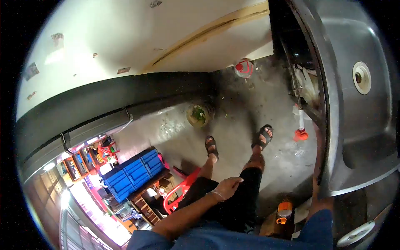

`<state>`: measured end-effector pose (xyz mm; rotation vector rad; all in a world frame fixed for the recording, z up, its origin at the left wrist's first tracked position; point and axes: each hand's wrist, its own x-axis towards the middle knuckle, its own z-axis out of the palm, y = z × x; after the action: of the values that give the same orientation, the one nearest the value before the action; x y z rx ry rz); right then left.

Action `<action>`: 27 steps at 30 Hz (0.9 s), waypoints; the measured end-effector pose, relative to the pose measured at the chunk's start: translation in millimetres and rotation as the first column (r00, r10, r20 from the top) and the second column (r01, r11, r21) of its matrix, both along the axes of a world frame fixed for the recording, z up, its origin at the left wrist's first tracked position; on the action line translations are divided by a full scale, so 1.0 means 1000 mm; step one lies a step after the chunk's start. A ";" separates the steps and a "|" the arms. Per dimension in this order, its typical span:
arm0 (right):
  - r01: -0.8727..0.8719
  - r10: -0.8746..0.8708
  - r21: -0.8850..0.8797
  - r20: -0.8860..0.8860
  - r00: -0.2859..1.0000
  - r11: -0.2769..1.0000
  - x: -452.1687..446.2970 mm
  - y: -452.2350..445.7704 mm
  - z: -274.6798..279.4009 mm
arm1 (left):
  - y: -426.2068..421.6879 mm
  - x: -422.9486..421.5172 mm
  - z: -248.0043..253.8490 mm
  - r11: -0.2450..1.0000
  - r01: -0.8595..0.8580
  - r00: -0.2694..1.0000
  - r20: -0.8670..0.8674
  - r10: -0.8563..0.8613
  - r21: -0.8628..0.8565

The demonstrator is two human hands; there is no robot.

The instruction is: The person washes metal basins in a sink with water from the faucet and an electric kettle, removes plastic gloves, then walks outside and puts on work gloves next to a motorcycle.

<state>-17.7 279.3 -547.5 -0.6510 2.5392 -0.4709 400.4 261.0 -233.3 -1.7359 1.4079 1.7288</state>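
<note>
My left hand (228,188) is in front of my dark shorts, with its back to the camera and a thin band at the wrist. Its fingers are curled together, and the inside of the hand is hidden, so I cannot tell whether it holds anything. At the right, my right forearm (320,166) runs along the edge of the metal sink (366,137); the hand itself does not show. Nearest to that arm, a white and red brush-like thing (301,132) hangs under the sink.
On the wet floor (237,112) are a round bin (197,115) with green scraps and a jug with a red handle (244,68). A red chair (183,191) and a blue box (135,173) are at lower left. An orange-topped container (284,210) is behind me.
</note>
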 end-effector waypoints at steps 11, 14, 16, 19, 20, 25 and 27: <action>-0.349 0.344 -0.004 -0.161 0.925 0.937 0.049 -0.084 0.035 | 0.011 0.049 0.020 0.984 -0.030 0.997 -0.081 0.016 -0.175; -0.416 0.407 -0.007 -0.185 0.894 0.909 0.057 -0.102 0.041 | 0.031 0.087 0.014 0.954 -0.073 0.994 -0.097 0.046 -0.292; -0.448 0.437 -0.005 -0.210 0.875 0.894 0.064 -0.114 0.040 | 0.026 0.112 0.034 0.928 -0.086 0.996 -0.052 0.072 -0.363; -0.484 0.463 -0.015 -0.262 0.847 0.875 0.063 -0.128 0.035 | 0.045 0.162 0.023 0.941 -0.106 0.992 0.035 0.124 -0.321; -0.483 0.458 -0.020 -0.288 0.841 0.876 0.059 -0.129 0.034 | 0.066 0.187 -0.006 0.921 -0.084 0.995 0.025 0.101 -0.379; -0.511 0.478 0.017 -0.383 0.790 0.859 0.032 -0.128 0.023 | 0.099 0.217 -0.028 0.985 -0.024 0.978 0.201 0.058 -0.170; -0.530 0.493 0.020 -0.396 0.775 0.848 0.022 -0.129 0.018 | 0.109 0.208 -0.034 0.975 -0.049 0.958 0.265 0.107 -0.218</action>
<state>4.2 150.1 -529.4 -1.5587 2.5350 -0.2792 608.2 370.5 -267.0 -2.0767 1.4535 1.3461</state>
